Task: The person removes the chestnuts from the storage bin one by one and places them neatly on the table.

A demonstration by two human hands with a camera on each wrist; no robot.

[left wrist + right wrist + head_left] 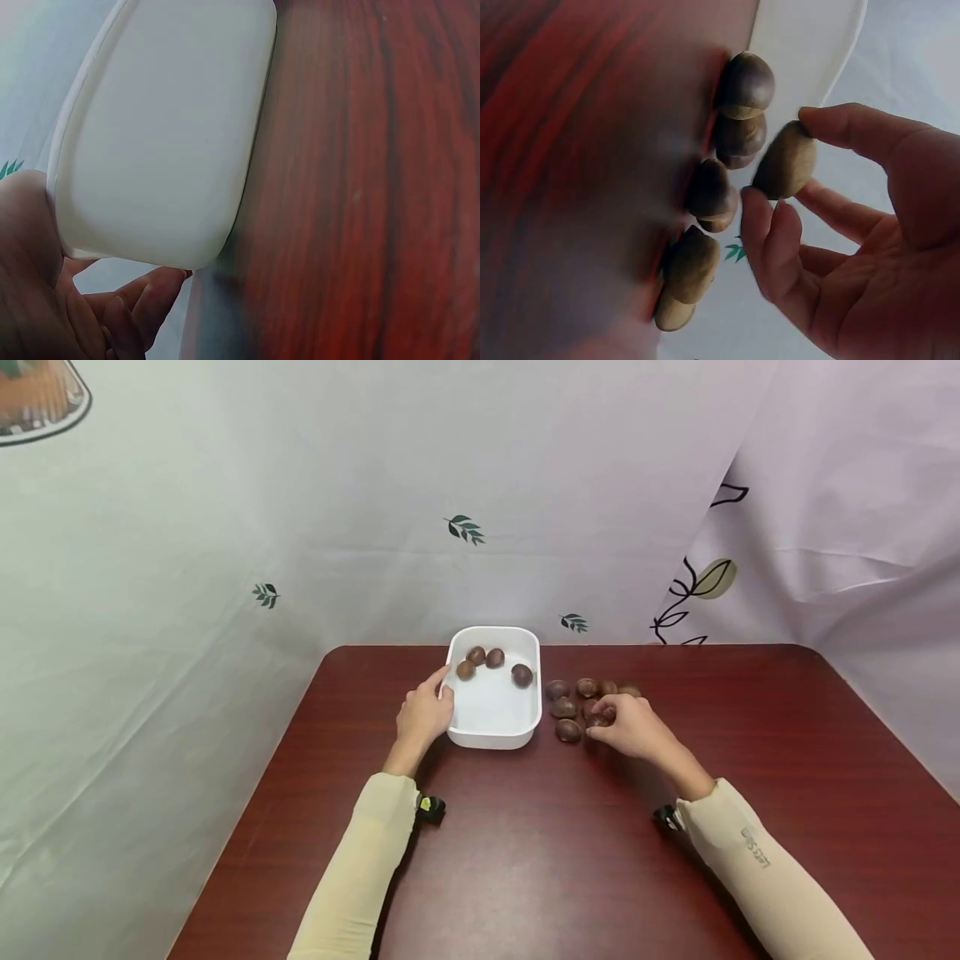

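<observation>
A white rectangular container (491, 714) stands at the far side of the table with several brown chestnuts (522, 675) inside. My left hand (425, 714) grips its left wall, thumb at the rim and fingers against the outside, as the left wrist view also shows. Right of the container, several chestnuts (563, 707) lie in a loose group on the table. Over that group my right hand (637, 727) pinches one chestnut (787, 161) between thumb and fingertips. In the right wrist view the held chestnut appears apart from the others (694, 262).
The dark red wooden table (525, 852) reaches back to a pale cloth backdrop (390, 560) with leaf prints, close behind the container. Dark straps with small devices (431, 809) sit at the wrists beside the cream sleeves (360, 852).
</observation>
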